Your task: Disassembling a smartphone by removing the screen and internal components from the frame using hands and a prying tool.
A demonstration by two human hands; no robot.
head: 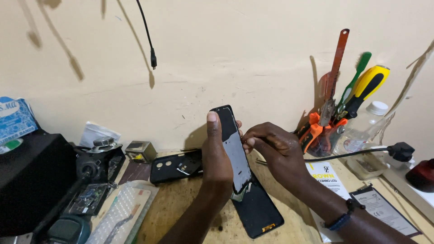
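Surface: wooden workbench point(190, 212) against a cream wall point(226, 54), cluttered
Left hand: your left hand point(217, 156) grips the phone frame point(233, 144), held upright above the bench, thumb along its left edge
Right hand: your right hand point(273, 147) is pinched at the frame's right edge, fingertips touching it
Below: black screen panel point(260, 208) lies flat under the frame's lower end
Nearby: black back cover point(176, 167) to the left; tool holder point(327, 131) with pliers and screwdrivers to the right

A dark phone screen point(233, 147) is standing between the fingers point(212, 122); a white-and-yellow package point(327, 176) is lying just right.
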